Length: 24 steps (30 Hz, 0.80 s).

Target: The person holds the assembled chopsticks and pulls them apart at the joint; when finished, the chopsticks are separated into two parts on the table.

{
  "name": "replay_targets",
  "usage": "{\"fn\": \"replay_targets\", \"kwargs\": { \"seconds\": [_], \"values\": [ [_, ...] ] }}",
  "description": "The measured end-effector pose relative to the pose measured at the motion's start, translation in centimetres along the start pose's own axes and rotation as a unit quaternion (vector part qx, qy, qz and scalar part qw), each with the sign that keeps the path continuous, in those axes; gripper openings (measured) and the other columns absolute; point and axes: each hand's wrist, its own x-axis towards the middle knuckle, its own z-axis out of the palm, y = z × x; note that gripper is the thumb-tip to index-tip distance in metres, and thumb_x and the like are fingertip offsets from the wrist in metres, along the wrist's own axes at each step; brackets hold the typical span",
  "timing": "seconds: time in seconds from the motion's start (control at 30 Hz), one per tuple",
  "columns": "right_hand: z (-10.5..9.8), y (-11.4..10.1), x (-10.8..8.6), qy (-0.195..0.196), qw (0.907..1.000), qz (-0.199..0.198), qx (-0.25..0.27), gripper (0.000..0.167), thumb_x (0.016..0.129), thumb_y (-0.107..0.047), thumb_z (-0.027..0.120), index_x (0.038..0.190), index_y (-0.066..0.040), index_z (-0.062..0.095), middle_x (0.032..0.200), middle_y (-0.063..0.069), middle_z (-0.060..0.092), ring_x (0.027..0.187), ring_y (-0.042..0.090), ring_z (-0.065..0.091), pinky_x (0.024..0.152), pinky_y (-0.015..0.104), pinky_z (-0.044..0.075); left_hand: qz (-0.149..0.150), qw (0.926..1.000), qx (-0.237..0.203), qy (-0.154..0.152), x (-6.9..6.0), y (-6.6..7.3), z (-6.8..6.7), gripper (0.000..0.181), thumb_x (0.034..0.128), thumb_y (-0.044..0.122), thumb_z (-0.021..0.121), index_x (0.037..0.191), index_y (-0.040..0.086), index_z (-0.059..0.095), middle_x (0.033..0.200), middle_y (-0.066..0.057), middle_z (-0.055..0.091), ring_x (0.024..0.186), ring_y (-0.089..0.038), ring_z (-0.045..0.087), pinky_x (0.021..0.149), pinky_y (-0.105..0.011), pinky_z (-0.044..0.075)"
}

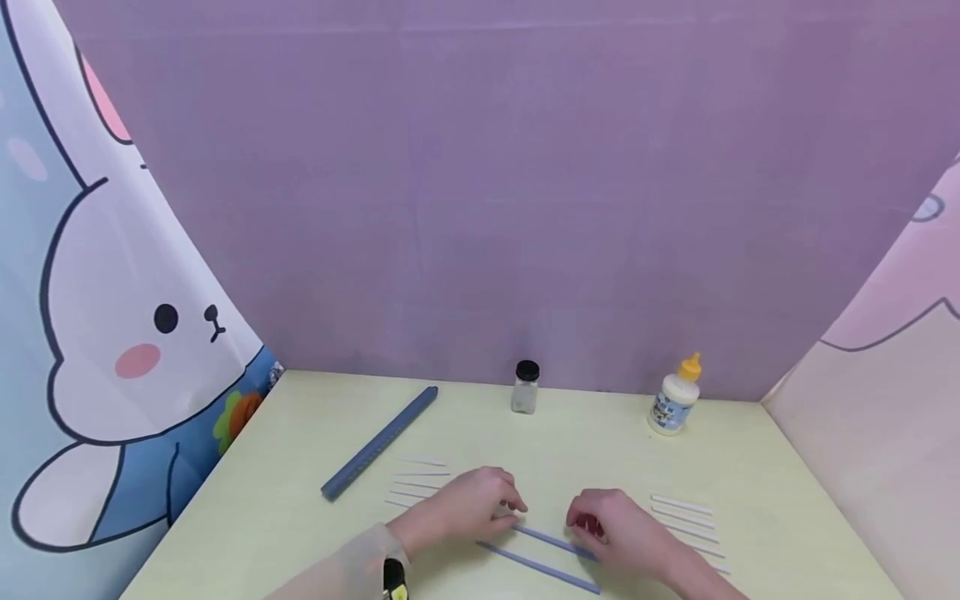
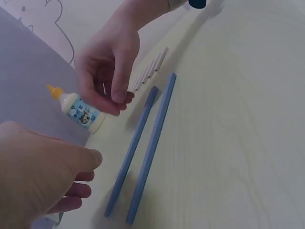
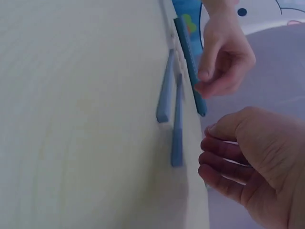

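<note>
Two slim blue sticks, a front stick (image 1: 540,568) and a back stick (image 1: 557,541), lie side by side on the pale table (image 1: 465,433). Over their left ends hovers my left hand (image 1: 471,505), its fingers loosely bent with nothing between them. My right hand (image 1: 622,533) hangs near the right end of the back stick, fingers loosely curled and holding nothing. In the right wrist view, a visible gap separates the right hand (image 3: 267,162) from both sticks. The left wrist view shows both sticks whole, beside the left hand (image 2: 43,171).
Thin white sticks lie in a left row (image 1: 416,483) and a right row (image 1: 686,523). A thick dark-blue bar (image 1: 380,443) lies slanted at back left. A small black-capped jar (image 1: 525,390) and a yellow-tipped glue bottle (image 1: 674,398) stand near the purple back wall (image 1: 480,208).
</note>
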Motion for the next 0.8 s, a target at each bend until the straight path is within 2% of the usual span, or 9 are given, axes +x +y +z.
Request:
{"fn": "replay_targets", "kwargs": {
  "seconds": [0.2, 0.33, 0.43, 0.63, 0.7, 0.8],
  "values": [
    [1.1, -0.6, 0.6, -0.027, 0.9992, 0.029, 0.005, 0.013, 0.092, -0.007, 0.078, 0.089, -0.019, 0.072, 0.081, -0.015, 0.063, 0.071, -0.009, 0.052, 0.062, 0.015, 0.048, 0.003, 1.0000, -0.002, -0.008, 0.3, 0.5, 1.2, 0.013, 0.0940, 0.023, 0.079, 0.106, 0.024, 0.085, 0.091, 0.015, 0.071, 0.080, 0.008, 0.054, 0.078, -0.007, 0.044],
    [1.5, -0.9, 0.7, -0.031, 0.9990, 0.028, -0.014, 0.019, 0.088, -0.006, 0.079, 0.083, -0.020, 0.067, 0.077, -0.014, 0.057, 0.067, -0.009, 0.046, 0.058, 0.014, 0.044, 0.001, 0.9998, 0.002, -0.018, 0.4, 0.9, 1.5, 0.012, 0.0907, 0.020, 0.082, 0.101, 0.024, 0.085, 0.085, 0.016, 0.069, 0.076, 0.008, 0.052, 0.074, -0.007, 0.043],
    [1.7, -1.2, 0.8, -0.034, 0.9984, 0.032, -0.032, 0.022, 0.090, -0.005, 0.078, 0.082, -0.021, 0.064, 0.076, -0.015, 0.053, 0.065, -0.009, 0.042, 0.057, 0.014, 0.042, -0.008, 0.9997, 0.006, -0.022, 0.5, 1.2, 1.7, 0.010, 0.0902, 0.017, 0.082, 0.098, 0.023, 0.084, 0.081, 0.015, 0.067, 0.073, 0.008, 0.051, 0.071, -0.007, 0.042],
    [1.0, -1.5, 2.0, -0.045, 0.9952, 0.041, -0.077, 0.020, 0.097, -0.007, 0.073, 0.090, -0.019, 0.059, 0.085, -0.013, 0.049, 0.074, -0.004, 0.043, 0.065, 0.017, 0.044, -0.039, 0.9989, 0.013, 0.023, 0.7, 1.2, 1.6, 0.007, 0.0904, 0.014, 0.075, 0.091, 0.020, 0.073, 0.081, 0.014, 0.060, 0.073, 0.005, 0.049, 0.068, -0.010, 0.042],
    [0.2, -1.6, 2.6, -0.038, 0.9949, 0.035, -0.087, 0.020, 0.100, -0.006, 0.070, 0.093, -0.018, 0.056, 0.089, -0.011, 0.047, 0.076, -0.003, 0.044, 0.066, 0.018, 0.045, -0.047, 0.9979, 0.010, 0.045, 1.0, 1.0, 1.1, 0.007, 0.0912, 0.013, 0.070, 0.091, 0.019, 0.066, 0.079, 0.013, 0.056, 0.071, 0.002, 0.048, 0.065, -0.012, 0.041],
    [-1.3, -2.2, 3.7, -0.019, 0.9955, 0.028, -0.088, 0.019, 0.102, -0.004, 0.065, 0.097, -0.017, 0.053, 0.090, -0.010, 0.046, 0.077, -0.001, 0.044, 0.067, 0.019, 0.046, -0.050, 0.9965, 0.014, 0.065, 1.6, 1.2, -0.1, 0.008, 0.0971, 0.014, 0.063, 0.092, 0.018, 0.059, 0.074, 0.012, 0.052, 0.066, -0.001, 0.048, 0.059, -0.016, 0.039]
  ]
}}
